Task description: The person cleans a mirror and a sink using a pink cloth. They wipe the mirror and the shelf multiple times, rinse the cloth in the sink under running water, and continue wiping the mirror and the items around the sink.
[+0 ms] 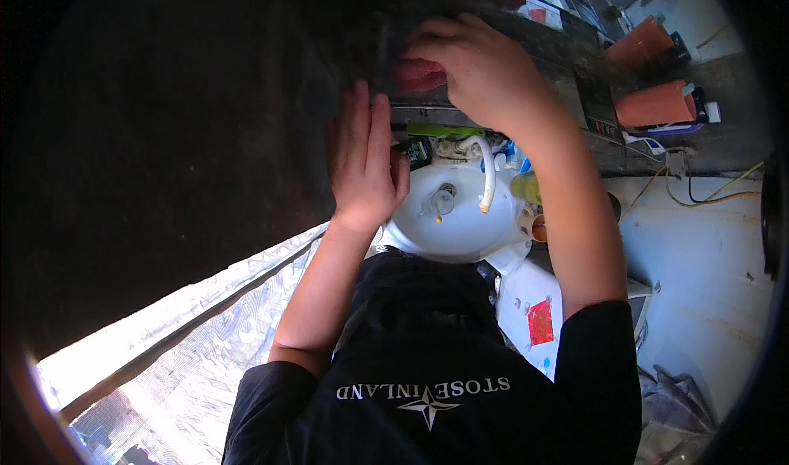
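Observation:
My right hand [478,64] is raised at the top centre, its fingers curled round a dark pink sponge or cloth [422,75]. The pink thing lies against a dark, smooth surface [351,40], perhaps a mirror, that fills the upper left. My left hand [367,157] is lower and to the left, flat with its fingers stretched upward, against or close beside the same dark surface. It holds nothing that I can see. Below the hands is a white washbasin [459,237] with a curved white spout [488,175] and a small clear object [441,203] near its drain.
Behind the basin are a green-handled object [447,130] and a dark packet [419,152]. A yellow-green container [525,188] and a brown cup [539,228] stand at its right. Orange cups [656,104], wires [696,200] and a white machine with a red patch [541,323] are further right.

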A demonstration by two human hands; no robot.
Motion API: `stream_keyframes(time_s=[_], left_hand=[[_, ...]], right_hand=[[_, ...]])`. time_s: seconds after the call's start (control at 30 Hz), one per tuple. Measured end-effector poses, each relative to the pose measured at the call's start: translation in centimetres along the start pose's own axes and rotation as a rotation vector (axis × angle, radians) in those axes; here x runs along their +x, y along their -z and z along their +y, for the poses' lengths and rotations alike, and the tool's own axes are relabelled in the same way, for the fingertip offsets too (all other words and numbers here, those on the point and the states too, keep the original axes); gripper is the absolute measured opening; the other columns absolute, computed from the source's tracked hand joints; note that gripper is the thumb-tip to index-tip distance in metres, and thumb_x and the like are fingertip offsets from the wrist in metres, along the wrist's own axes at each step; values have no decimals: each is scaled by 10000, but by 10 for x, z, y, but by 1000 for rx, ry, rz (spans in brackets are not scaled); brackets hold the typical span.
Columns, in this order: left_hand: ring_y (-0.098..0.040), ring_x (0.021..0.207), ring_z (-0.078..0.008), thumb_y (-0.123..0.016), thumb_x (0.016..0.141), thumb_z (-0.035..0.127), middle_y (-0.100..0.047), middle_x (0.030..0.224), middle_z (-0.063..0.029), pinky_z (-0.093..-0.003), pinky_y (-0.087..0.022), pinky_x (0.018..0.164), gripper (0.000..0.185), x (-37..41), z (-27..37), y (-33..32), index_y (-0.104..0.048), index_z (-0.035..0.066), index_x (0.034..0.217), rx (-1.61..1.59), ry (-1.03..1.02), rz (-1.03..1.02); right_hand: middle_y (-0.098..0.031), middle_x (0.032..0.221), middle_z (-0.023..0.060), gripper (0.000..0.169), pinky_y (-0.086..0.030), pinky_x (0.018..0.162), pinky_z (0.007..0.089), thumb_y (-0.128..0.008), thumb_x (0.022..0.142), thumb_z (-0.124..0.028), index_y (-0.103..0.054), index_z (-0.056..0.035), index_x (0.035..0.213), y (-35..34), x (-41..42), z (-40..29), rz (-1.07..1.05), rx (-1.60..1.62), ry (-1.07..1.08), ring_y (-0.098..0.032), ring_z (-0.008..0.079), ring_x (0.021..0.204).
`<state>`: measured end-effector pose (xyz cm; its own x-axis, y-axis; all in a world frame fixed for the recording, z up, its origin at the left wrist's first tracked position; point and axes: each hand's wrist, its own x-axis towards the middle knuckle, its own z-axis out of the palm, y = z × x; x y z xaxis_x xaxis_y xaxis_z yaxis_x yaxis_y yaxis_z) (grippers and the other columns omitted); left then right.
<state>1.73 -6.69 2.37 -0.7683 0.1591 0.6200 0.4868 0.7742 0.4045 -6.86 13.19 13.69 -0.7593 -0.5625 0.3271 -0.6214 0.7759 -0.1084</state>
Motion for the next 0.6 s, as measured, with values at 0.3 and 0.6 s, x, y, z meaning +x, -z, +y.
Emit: stream_keyframes(time_s=[0.3, 0.6], left_hand=[[-347, 1579, -475, -701, 807, 82, -314, 1724, -280, -666, -331, 1224, 877, 2, 5, -1, -409, 5, 1630, 0, -23, 31], [-314, 1606, -433, -702, 794, 34, -302, 1740, -243, -676, -313, 1232, 894, 3, 7, 14, -400, 23, 1635, 69, 0, -49]], right_hand=[[-730, 1289, 48, 364, -564, 1031, 422, -737, 864, -17, -798, -149, 1198, 7, -6, 5, -46, 53, -43, -682, 304, 1200], [-702, 1341, 93, 477, -573, 1002, 442, -678, 814, 82, -774, -92, 1248, 64, -89, -44, 172, 154, -106, -670, 330, 1170]])
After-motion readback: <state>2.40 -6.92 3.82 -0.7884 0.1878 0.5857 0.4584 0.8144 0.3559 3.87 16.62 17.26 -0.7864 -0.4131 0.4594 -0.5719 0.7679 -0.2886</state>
